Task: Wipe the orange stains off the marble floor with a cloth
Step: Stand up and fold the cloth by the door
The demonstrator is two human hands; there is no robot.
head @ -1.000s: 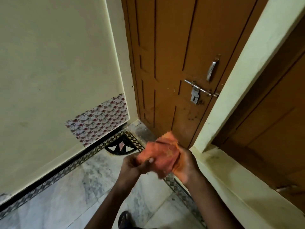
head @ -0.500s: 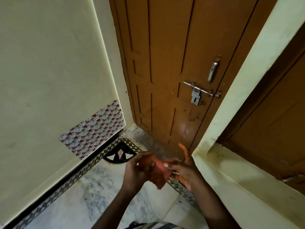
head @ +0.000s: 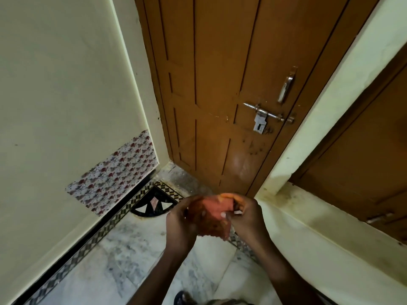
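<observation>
Standing in the corner by the door (head: 220, 84), I hold the cloth (head: 211, 216) in the air between both hands, well above the marble floor (head: 123, 256). My left hand (head: 179, 225) curls round its left side, fingers wrapped into the bunched fabric; my right hand (head: 246, 214) pinches the upper right edge between thumb and fingertips. The cloth is orange-red, crumpled, and touches nothing but my hands.

The step in hand, as I judge it, is readying the cloth: gathering it into a pad before bending to wipe. To do this well I would fold the loose lower flap under, so a flat, firm face points down and no corner trails. A cleaner part of the fabric should face outward, since the cloth looks already tinted and could smear colour back onto the stone. One hand should end with the pad seated under the palm, the other free to brace me as I crouch.

I can see no clear orange stain on the floor from here; the grey-veined slabs near the patterned border (head: 99, 234) along the wall (head: 55, 95) show only dull marks. I would find the stains first, then press and draw the pad toward me, away from the floor's edge.
</observation>
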